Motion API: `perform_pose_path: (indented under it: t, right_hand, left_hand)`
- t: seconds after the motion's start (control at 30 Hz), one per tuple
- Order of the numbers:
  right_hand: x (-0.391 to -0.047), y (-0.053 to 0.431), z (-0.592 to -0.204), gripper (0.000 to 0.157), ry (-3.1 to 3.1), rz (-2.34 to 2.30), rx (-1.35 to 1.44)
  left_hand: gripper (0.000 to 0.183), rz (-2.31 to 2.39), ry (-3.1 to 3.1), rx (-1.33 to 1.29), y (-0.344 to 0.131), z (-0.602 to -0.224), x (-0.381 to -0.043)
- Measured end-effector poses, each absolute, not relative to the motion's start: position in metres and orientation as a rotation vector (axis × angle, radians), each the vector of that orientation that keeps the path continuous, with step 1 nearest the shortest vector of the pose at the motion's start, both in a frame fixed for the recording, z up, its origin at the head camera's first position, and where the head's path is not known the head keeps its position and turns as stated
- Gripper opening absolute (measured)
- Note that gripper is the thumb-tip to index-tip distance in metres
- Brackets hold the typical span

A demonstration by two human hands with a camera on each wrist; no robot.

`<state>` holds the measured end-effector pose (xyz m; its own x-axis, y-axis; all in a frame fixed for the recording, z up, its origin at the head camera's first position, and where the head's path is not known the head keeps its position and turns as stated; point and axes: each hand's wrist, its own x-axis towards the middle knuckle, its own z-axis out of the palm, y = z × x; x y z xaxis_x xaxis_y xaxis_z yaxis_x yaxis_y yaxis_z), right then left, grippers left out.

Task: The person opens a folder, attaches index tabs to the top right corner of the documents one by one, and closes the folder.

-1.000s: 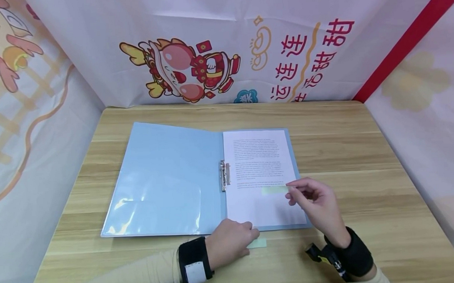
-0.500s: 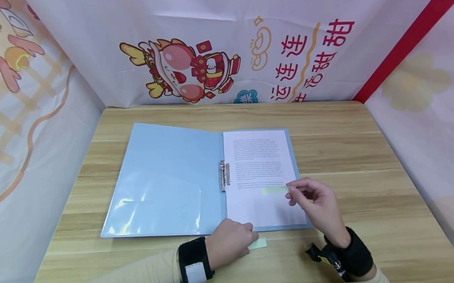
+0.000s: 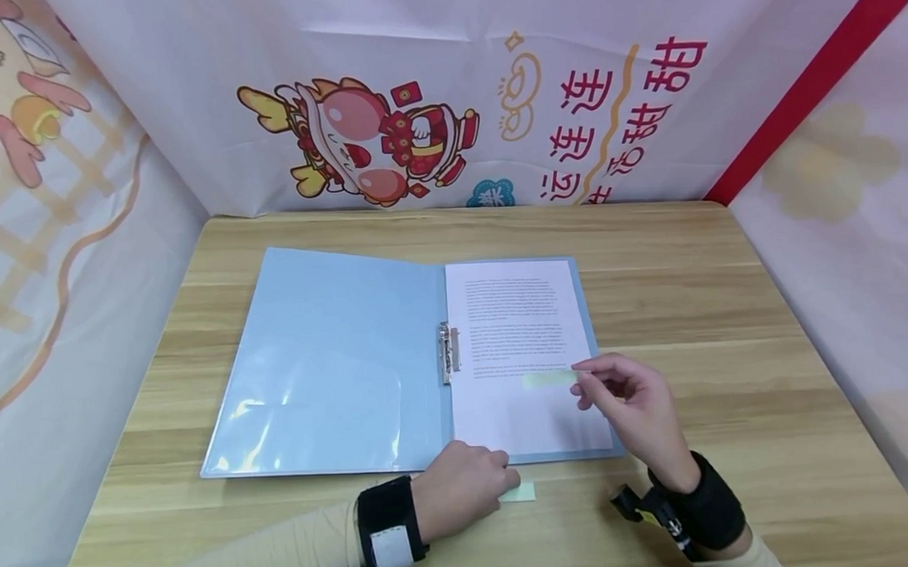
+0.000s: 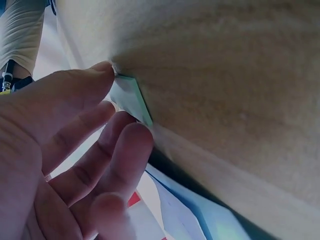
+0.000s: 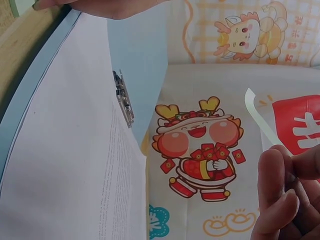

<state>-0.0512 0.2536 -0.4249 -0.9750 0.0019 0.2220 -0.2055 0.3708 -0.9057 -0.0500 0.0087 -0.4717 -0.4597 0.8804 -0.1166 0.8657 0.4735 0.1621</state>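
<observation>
Between thumb and forefinger, my right hand [image 3: 638, 406] pinches one end of a pale green sticky note [image 3: 549, 379]. This strip hovers over the printed sheet [image 3: 522, 419]; in the right wrist view the sticky note [image 5: 260, 117] bends slightly, its other end free. My left hand [image 3: 461, 490] grips a small pad of green sticky notes [image 3: 521, 492] on the table by the folder's front edge. In the left wrist view, thumb and fingertips lie at the sides of the pad [image 4: 130, 95]; my hand covers part of it. The sheet lies in an open light blue folder [image 3: 329, 355].
A metal clip [image 3: 446, 353] sits along the folder's spine, at the sheet's left edge. Wood-grain table [image 3: 694, 292] surrounds the folder. Printed white cloth [image 3: 385, 36] hangs at the back, with more cloth at both sides.
The left hand and the pad under its fingers shift very slightly. The right hand keeps the sticky note in nearly the same place over the sheet.
</observation>
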Motion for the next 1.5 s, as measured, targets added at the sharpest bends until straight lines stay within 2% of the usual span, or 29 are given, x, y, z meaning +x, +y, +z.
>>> perform_pose_path:
  t: [0.4,0.8,1.0,1.27,1.5]
  right_hand:
    - [-0.057,0.256,-0.424,0.011,-2.449,1.649,0.166]
    - [-0.087,0.274,-0.428,0.018,-2.512,1.608,-0.010]
    - [-0.111,0.289,-0.422,0.027,-2.483,1.675,-0.104]
    - [-0.161,0.312,-0.425,0.036,-2.464,1.830,-0.389]
    - [-0.203,0.332,-0.445,0.025,-2.368,1.904,-0.590]
  left_hand:
    - [0.008,0.268,2.579,1.512,0.005,-0.462,-0.058]
    - [0.023,0.651,2.581,1.250,-0.002,-0.412,-0.113]
    - [0.023,0.697,2.689,1.173,0.005,-0.391,-0.142]
    - [0.027,0.702,2.801,1.096,0.038,-0.389,-0.190]
    - [0.028,0.721,2.858,1.055,0.068,-0.406,-0.233]
